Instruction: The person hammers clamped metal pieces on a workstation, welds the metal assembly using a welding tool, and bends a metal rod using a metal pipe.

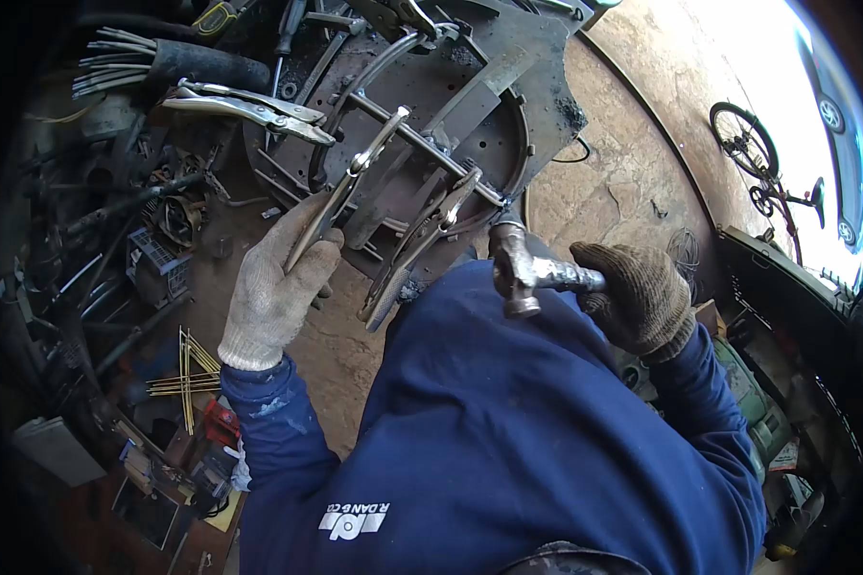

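Note:
My left hand (276, 287), in a pale knit glove, is closed around the handles of locking pliers (357, 165), whose jaws reach the metal rod (422, 146) across a round metal frame (525, 144). In a brown knit glove, my right hand (640, 295) grips a hammer (516, 270) by its handle, with the head in front of my body and near the rod's right end. A second pair of locking pliers (414, 247) is at the frame's near side, between my hands. Another pair of pliers (259, 111) lies at the left of the frame.
The frame rests on a dark steel plate (547, 57). A holder of welding rods (211, 69) and a screwdriver (290, 29) lie at upper left. Scrap metal crowds the left side; brass-coloured rods (188, 383) lie lower. A bicycle (762, 158) stands at upper right.

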Demonstrator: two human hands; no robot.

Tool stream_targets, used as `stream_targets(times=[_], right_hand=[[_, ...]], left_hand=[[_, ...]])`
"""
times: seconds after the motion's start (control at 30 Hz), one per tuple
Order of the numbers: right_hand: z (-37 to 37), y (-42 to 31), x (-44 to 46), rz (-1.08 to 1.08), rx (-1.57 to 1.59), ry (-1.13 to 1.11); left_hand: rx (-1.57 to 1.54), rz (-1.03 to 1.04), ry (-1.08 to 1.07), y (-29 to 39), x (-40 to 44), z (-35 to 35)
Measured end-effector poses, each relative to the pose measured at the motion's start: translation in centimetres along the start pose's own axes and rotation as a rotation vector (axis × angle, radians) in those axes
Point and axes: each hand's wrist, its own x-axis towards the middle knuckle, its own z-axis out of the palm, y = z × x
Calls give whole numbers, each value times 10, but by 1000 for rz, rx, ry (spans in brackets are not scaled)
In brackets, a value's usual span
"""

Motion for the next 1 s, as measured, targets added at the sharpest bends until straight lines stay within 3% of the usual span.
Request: stream_targets(times=[0.2, 0.4, 0.73, 0.9, 1.0], right_hand=[[7, 10, -4, 124, 190, -18], [43, 39, -14, 35, 165, 152], [53, 33, -10, 65, 208, 171], [66, 33, -17, 301, 541, 194], [87, 35, -22, 289, 567, 287]], left_hand=[[30, 30, 30, -4, 0, 4], [62, -3, 76, 0, -2, 9], [0, 8, 102, -6, -4, 10], [23, 80, 144, -13, -4, 13], [9, 95, 140, -16, -3, 12]])
